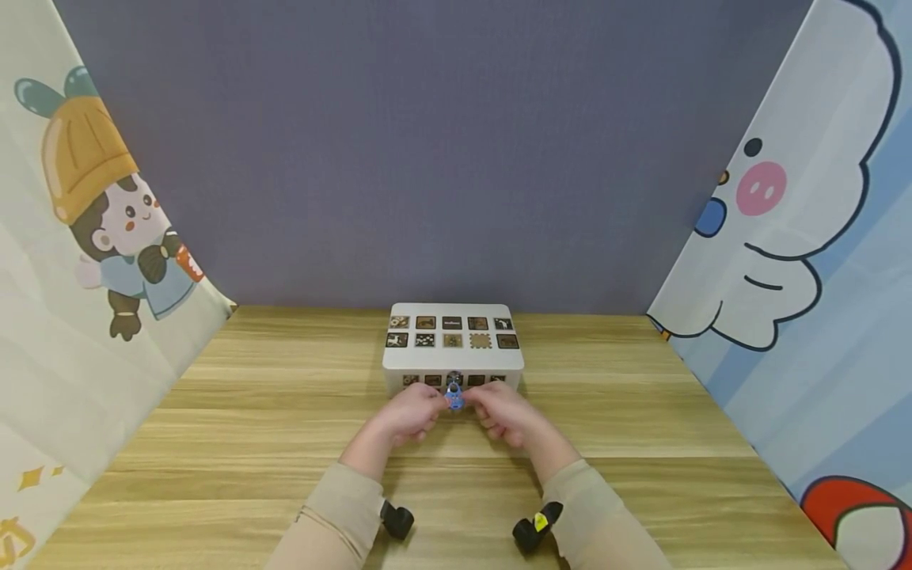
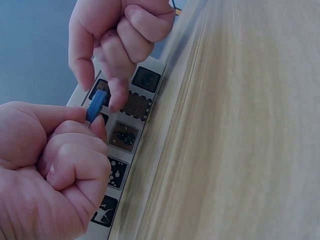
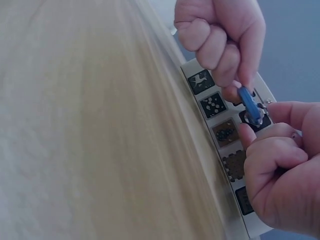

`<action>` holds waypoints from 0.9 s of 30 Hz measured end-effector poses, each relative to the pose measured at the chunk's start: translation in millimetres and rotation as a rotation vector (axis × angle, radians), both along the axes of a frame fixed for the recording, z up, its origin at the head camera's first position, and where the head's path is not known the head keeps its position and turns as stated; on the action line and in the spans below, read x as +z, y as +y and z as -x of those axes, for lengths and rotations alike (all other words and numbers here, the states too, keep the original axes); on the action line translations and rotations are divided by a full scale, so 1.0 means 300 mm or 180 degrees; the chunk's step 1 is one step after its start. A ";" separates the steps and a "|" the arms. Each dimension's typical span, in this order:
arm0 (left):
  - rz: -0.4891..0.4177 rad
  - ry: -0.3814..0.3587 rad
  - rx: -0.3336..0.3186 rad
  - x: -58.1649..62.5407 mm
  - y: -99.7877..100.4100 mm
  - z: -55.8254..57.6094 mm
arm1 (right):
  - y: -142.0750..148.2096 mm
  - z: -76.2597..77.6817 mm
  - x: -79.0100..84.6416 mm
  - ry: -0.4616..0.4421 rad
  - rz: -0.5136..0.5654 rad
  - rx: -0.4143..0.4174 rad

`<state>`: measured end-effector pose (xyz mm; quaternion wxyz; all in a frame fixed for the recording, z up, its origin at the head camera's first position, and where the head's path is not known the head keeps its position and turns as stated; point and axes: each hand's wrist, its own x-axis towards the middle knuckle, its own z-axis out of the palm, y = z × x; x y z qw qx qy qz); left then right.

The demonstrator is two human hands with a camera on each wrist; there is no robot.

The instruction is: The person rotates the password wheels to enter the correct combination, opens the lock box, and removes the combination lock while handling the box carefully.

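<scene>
A small blue padlock (image 1: 454, 398) is at the metal latch (image 1: 454, 378) on the front of a white box (image 1: 456, 360). My left hand (image 1: 413, 412) pinches the padlock's body between thumb and forefinger, its other fingers curled in. From the other side my right hand (image 1: 504, 409) reaches in. In the right wrist view, the right thumb and forefinger (image 3: 285, 111) stand apart on either side of the padlock (image 3: 250, 104), with a gap between them. The left wrist view shows the padlock (image 2: 96, 106) edge-on in the left fingertips.
Square dark and brown picture tiles (image 1: 452, 340) cover the lid and front of the box. It stands on a wood-grain table (image 1: 285, 412) near the grey back wall (image 1: 442, 158). Printed cartoon curtains (image 1: 805, 222) close off both sides.
</scene>
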<state>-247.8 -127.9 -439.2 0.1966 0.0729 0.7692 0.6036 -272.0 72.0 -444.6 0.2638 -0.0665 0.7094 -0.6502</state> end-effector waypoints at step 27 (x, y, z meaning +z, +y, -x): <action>0.0048 0.0003 0.0010 0.008 0.003 -0.006 | 0.007 -0.007 0.014 0.0264 -0.0331 0.0162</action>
